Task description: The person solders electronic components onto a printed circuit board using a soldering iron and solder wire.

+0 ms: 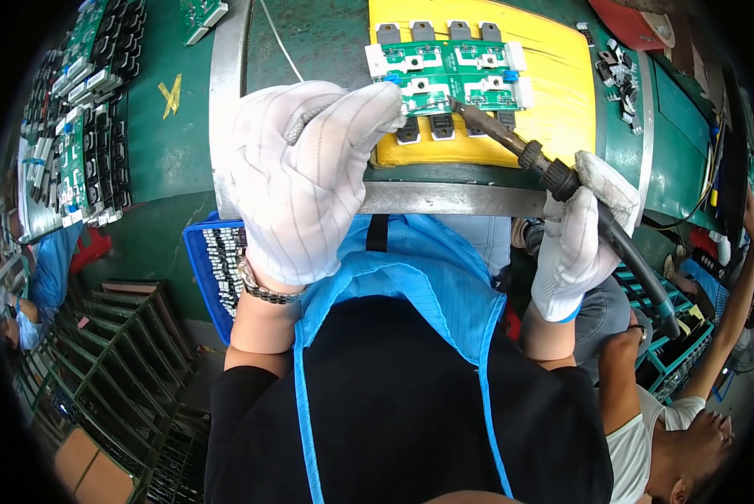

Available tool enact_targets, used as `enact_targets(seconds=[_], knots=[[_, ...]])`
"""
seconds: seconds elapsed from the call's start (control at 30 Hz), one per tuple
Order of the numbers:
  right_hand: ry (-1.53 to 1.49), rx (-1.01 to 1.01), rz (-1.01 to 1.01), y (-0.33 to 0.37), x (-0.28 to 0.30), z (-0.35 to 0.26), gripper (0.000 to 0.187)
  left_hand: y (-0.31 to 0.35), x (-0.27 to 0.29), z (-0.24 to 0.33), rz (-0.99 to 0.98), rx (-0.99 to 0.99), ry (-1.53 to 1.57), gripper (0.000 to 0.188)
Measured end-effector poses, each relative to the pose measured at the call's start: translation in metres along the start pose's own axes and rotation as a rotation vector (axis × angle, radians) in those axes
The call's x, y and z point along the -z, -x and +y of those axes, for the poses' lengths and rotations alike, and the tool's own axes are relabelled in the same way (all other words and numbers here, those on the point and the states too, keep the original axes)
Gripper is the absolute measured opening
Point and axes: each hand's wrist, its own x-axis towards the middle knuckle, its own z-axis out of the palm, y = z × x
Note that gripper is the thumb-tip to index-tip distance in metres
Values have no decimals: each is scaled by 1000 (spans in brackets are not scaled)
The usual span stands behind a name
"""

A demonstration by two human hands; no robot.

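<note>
A green circuit board (454, 74) with white end blocks lies on a yellow pad (562, 59). Black flat components (442, 127) stick out along its near and far edges. My gloved right hand (591, 223) is closed around a soldering iron (553, 172), whose dark tip reaches the near part of the board. At the board's near left corner, my gloved left hand (310, 168) pinches a thin solder wire (280, 42); the wire comes from the far edge and passes behind the glove. Its end is hard to make out between my fingertips and the iron's tip.
Stacked circuit boards (75, 160) fill the left of the green bench. Loose black components (620, 80) lie at the right, near a red container (637, 25). Below the metal bench edge (444, 200) sits a blue bin (196, 260) of parts. A co-worker (654, 437) sits close on the right.
</note>
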Motion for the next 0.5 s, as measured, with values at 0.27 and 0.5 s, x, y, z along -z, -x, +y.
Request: enact_targets(seconds=[0.27,0.5], knots=[[20,-13,12,1,1,1,23,0,-2,-3,-66,-72,-9,28],[-9,176,64,-4,-4,0,23,7,0,0,-63,-258,191,31]])
